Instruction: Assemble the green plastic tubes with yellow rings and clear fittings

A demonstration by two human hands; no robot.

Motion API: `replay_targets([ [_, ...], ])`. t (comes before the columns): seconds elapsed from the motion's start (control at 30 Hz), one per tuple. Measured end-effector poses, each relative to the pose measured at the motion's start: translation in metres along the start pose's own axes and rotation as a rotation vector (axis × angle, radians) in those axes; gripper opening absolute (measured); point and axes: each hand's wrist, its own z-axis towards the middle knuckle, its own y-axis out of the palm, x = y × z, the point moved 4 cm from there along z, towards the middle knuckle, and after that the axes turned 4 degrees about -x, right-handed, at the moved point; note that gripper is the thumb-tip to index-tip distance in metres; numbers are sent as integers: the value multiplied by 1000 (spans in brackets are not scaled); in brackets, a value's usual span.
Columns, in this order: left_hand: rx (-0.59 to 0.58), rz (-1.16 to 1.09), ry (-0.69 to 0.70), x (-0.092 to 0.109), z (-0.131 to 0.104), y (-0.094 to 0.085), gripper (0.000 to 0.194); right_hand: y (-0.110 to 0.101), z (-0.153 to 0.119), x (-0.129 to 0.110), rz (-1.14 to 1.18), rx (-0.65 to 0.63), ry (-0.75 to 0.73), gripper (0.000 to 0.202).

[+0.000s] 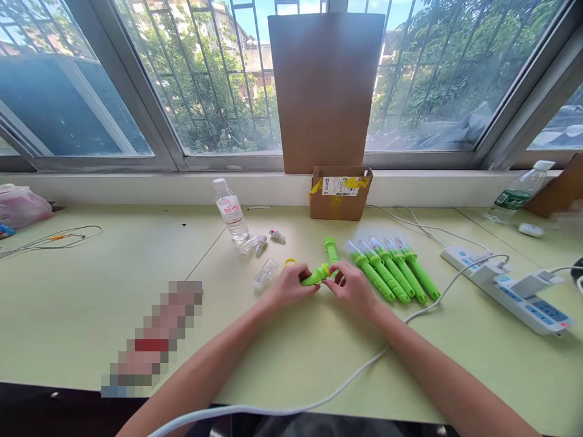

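Observation:
My left hand [294, 286] is closed around a green plastic handle [313, 278] with a yellow ring [325, 269] at its right end. At that ring, my right hand [353, 288] pinches with thumb and fingers; its fingertips partly hide the spot. Just behind lies another green handle [331, 247] without a clear tube. To the right, several green handles with clear tubes [395, 271] lie side by side. A loose yellow ring [290, 262] rests behind my left hand, and clear plastic tubes [265, 274] are left of it.
Small clear-and-grey pieces [277, 237] lie near a water bottle [231, 209]. A small cardboard box [340, 195] stands at the back. On the right are a power strip [510, 291] and another bottle [519, 191]. A white cable [346, 388] crosses beneath my right forearm. A pixelated object [157, 334] lies left.

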Motion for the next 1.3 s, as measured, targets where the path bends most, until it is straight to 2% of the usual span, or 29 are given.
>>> replay_targets([
  [0.17, -79, -156, -66, -5, 0, 3, 23, 1, 1, 5, 18, -66, 15, 22],
  [0.3, -153, -290, -134, -9, -2, 8, 24, 2, 1, 6, 6, -56, 15, 21],
  [0.43, -161, -354, -156, -9, -2, 9, 28, 0, 0, 3, 8, -38, 5, 18],
  [1.0, -226, -448, -234, -4, -1, 1, 31, 0, -1, -5, 27, -1, -22, 12],
  [1.17, -264, -492, -252, 1, -3, 0, 33, 1, -2, -6, 54, 15, -10, 16],
  [1.3, -294, -402, -210, 6, -4, 2, 35, 2, -3, -1, 37, 22, -12, 17],
])
